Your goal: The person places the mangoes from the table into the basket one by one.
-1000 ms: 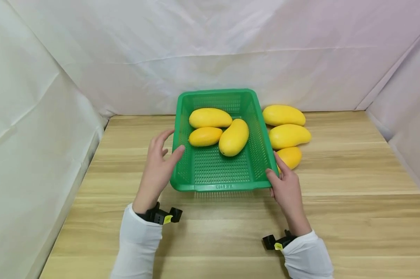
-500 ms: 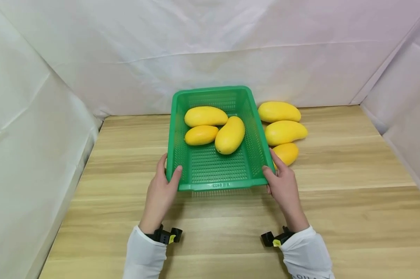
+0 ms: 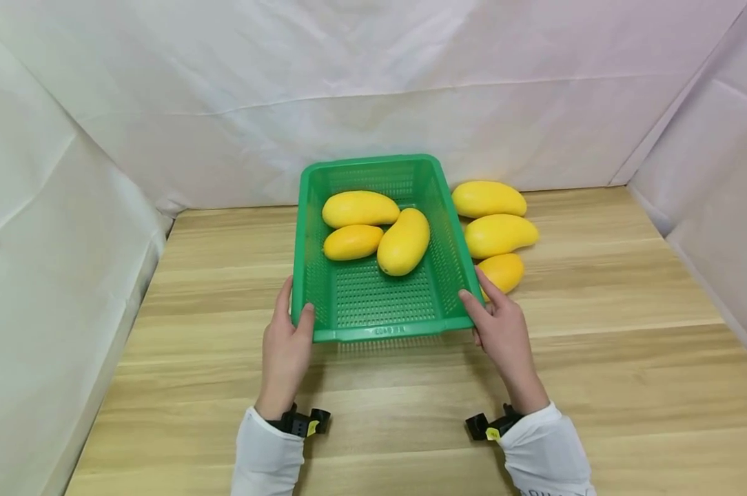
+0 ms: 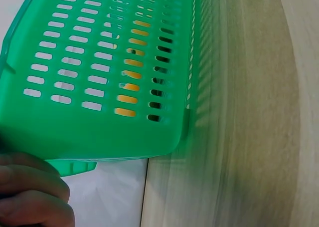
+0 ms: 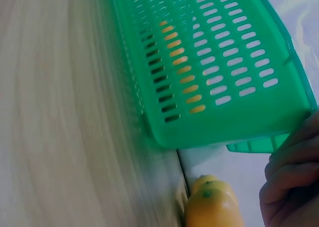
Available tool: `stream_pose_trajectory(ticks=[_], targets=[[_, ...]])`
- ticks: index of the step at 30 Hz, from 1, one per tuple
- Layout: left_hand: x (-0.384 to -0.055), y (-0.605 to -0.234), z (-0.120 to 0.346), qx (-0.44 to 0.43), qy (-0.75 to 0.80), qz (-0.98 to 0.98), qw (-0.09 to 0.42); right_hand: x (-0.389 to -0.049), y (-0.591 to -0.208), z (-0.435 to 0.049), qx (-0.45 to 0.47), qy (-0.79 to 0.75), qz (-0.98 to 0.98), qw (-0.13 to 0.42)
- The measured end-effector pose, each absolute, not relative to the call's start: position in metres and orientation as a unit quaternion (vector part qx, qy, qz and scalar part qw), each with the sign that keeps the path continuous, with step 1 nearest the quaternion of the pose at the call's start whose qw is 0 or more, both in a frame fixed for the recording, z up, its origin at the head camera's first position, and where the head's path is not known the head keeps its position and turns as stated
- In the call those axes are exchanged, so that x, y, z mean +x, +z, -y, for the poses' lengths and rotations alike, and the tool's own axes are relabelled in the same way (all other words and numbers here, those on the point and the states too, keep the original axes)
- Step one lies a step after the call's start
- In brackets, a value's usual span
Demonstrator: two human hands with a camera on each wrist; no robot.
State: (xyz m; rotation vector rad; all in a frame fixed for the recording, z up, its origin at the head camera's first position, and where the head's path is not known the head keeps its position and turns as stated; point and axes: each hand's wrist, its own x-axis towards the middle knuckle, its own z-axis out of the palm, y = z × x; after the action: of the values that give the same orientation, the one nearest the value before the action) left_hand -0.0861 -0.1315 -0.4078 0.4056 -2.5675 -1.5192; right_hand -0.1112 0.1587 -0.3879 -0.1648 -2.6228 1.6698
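A green plastic basket (image 3: 386, 332) with perforated walls stands in the middle of the head view. My left hand (image 3: 284, 351) grips its near left corner, thumb over the rim and fingers outside. At the near right corner, my right hand (image 3: 502, 334) holds the rim the same way. Inside lie three yellow mangoes: a long one (image 3: 360, 209) at the back, a smaller orange-yellow one (image 3: 351, 242) before it, and a curved one (image 3: 404, 244) to the right. Both wrist views show the basket's slotted front wall (image 4: 99, 132), with yellow showing through the slots.
Right of the basket, three more mangoes lie in a column on the wooden table (image 3: 609, 331): one at the back (image 3: 488, 199), one in the middle (image 3: 500, 235) and one in front (image 3: 504, 272), partly hidden by the basket. White cloth (image 3: 361, 62) hangs behind the table.
My left hand has come from beside the left wall, fingers spread, to the near left corner and taken hold there. My right hand keeps its grip. The mangoes keep their places in the basket.
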Motion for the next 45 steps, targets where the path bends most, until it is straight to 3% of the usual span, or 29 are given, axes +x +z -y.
stream_pose_trajectory(ticks=[14,26,34,45], targets=[[-0.083,-0.411,0.133,0.154,-0.492,0.849,0.114,-0.122,-0.396,-0.174,0.002,0.497,0.867,-0.026],[-0.083,-0.415,0.130,0.139,-0.506,0.839,0.145,-0.137,-0.398,-0.208,-0.080,0.402,0.911,0.044],[-0.082,-0.415,0.128,0.126,-0.509,0.840,0.141,-0.151,-0.401,-0.211,-0.089,0.381,0.920,-0.017],[-0.083,-0.415,0.125,0.109,-0.513,0.840,0.141,-0.162,-0.402,-0.210,-0.083,0.360,0.928,-0.049]])
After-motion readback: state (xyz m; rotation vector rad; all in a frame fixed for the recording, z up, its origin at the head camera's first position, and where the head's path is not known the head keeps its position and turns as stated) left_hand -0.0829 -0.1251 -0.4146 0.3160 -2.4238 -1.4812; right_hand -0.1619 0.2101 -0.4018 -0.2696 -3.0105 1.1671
